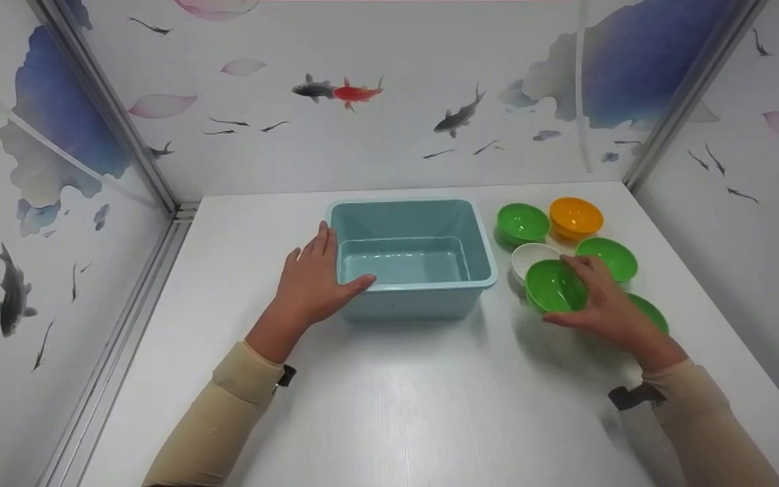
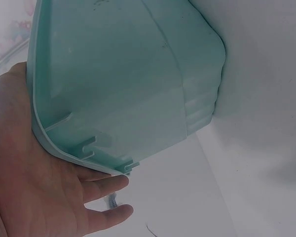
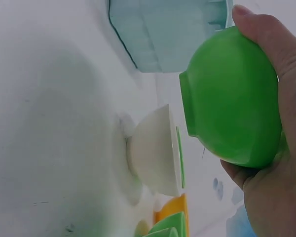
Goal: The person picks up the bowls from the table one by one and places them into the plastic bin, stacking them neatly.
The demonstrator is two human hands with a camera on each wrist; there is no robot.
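My right hand (image 1: 609,304) holds a green bowl (image 1: 552,287) by its rim, thumb at the near side and fingers at the far side. In the right wrist view this bowl (image 3: 232,98) is up off the table, its foot clear of the surface. Behind it in the head view stands a white bowl (image 1: 528,257), partly hidden. My left hand (image 1: 312,281) rests against the left rim of a light blue plastic basin (image 1: 416,301), thumb over the front edge. Its fingers are extended and spread in the left wrist view, beside the rim (image 2: 42,133).
Right of the basin stand a green bowl (image 1: 523,223), an orange bowl (image 1: 576,218) and another green bowl (image 1: 607,259). One more green bowl (image 1: 650,314) is partly behind my right hand. Printed wall panels (image 1: 396,155) border the white table (image 1: 389,406) at the back and sides.
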